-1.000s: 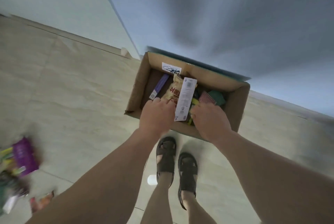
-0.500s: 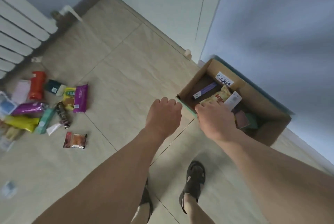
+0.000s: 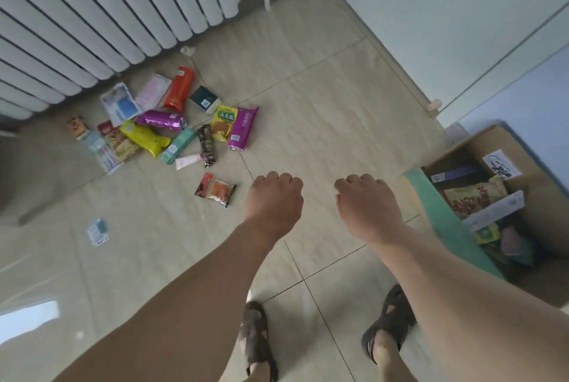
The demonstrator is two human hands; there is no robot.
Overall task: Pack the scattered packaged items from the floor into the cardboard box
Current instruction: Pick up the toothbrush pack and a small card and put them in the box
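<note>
Both hands have been drawn back from the open brown cardboard box, which a second ago lay directly beneath them and is now seen at the right edge of the view. The left hand and the right hand are held out over the beige tiled floor, well left of the box, backs up, fingers curled under; nothing is seen held in either grip. Several packets are already lying in the box, among them a yellow and red snack bag and a long white carton. Far left of the box, by the white ribbed radiator, the scattered packaged items are lying on the floor: a red foil pack, a magenta wrapper, a yellow pouch, a purple foil roll and a dark green carton, set close together. A small red and orange sachet lies apart from that heap, just left of the left hand. A small blue and white card lies alone, farther from the box. Two sandalled feet are seen below the hands.
</note>
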